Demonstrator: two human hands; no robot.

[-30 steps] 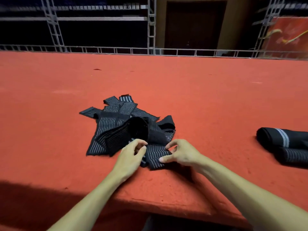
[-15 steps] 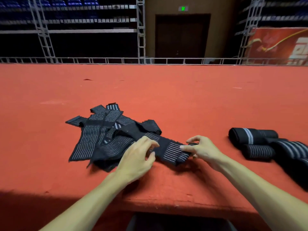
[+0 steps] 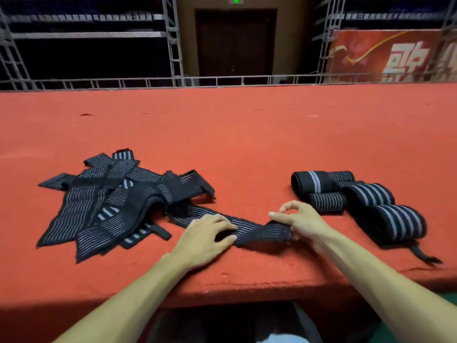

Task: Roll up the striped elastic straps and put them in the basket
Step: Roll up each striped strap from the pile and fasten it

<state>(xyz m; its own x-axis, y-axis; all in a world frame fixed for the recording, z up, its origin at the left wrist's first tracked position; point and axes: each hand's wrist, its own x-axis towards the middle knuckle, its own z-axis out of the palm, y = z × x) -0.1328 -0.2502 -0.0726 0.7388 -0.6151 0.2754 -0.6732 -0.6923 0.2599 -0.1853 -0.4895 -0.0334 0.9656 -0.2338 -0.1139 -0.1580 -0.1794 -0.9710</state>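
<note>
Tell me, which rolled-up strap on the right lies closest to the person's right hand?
The small thin-striped roll just beyond the right hand; the other rolls sit farther back or farther right.

A red carpeted platform [image 3: 247, 134] carries a loose pile of striped elastic straps [image 3: 103, 201] at the left. One strap [image 3: 259, 230] lies pulled out flat near the front edge, and several rolled straps [image 3: 358, 196] are clustered, touching, at the right.
</note>
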